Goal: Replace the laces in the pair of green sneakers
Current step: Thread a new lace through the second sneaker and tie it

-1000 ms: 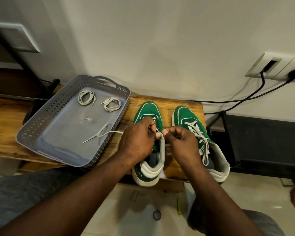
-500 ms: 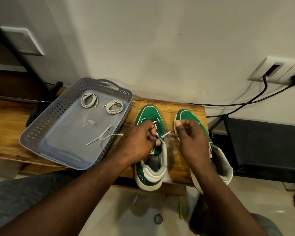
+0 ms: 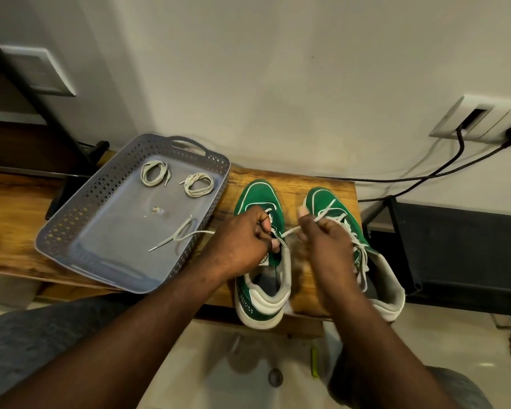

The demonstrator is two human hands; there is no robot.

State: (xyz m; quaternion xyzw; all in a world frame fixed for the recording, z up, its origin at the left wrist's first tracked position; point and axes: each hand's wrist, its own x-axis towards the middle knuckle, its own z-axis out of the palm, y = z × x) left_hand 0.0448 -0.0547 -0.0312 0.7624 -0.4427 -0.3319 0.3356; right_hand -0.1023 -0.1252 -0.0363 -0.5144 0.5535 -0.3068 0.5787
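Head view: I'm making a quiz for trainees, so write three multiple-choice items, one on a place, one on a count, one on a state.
1. The grey tray sits: A) left of the green sneakers; B) right of them; C) on the floor.
2. Coiled laces in the tray: A) one; B) two; C) four.
3. The right sneaker is: A) laced; B) laceless; C) upside down.
Answers: 1A, it lies at their left; 2B, two coils lie at its far end; 3A, white lace crosses its front.

Tray (image 3: 80, 208) flanks the sneakers (image 3: 260, 196) leftward; bench (image 3: 292, 187) between them seems free.
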